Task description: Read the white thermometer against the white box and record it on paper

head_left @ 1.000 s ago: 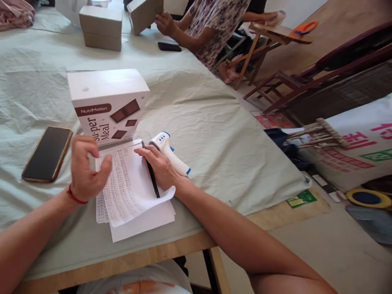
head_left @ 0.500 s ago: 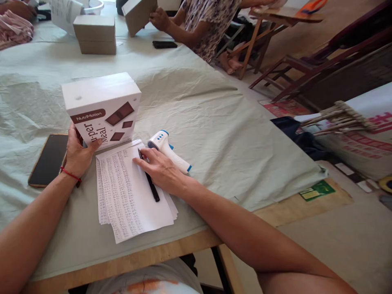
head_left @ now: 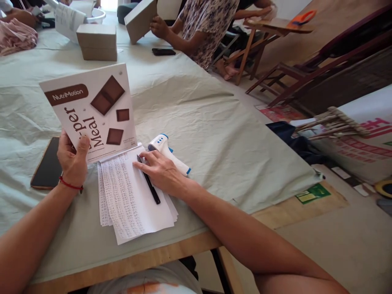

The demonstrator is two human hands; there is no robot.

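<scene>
My left hand (head_left: 73, 157) grips the lower left corner of a white NutriMotion box (head_left: 104, 126), thumb on its printed front. The box is held up tilted, with brown chocolate-like squares pictured on it. My right hand (head_left: 161, 169) rests on a stack of papers (head_left: 150, 220) covered in handwritten columns. A black pen (head_left: 152, 190) runs beneath its thumb, its upper end between thumb and forefinger in a loose hold. Just beyond that hand lies a white and blue infrared thermometer (head_left: 171, 157). A dark phone (head_left: 47, 165) lies beside my left wrist, partly covered by the hand.
Across the cloth-covered table (head_left: 190, 110), a person's hand (head_left: 159, 27) holds a cardboard box (head_left: 141, 20). Another cardboard box (head_left: 97, 47), a black phone (head_left: 163, 52) and pink cloth (head_left: 18, 36) are on the far side. A wooden chair (head_left: 284, 77) stands at right.
My left hand has tipped the box, turning its printed front up toward me and shifting it left; the top face no longer shows. My right hand and the pen stay nearly in place.
</scene>
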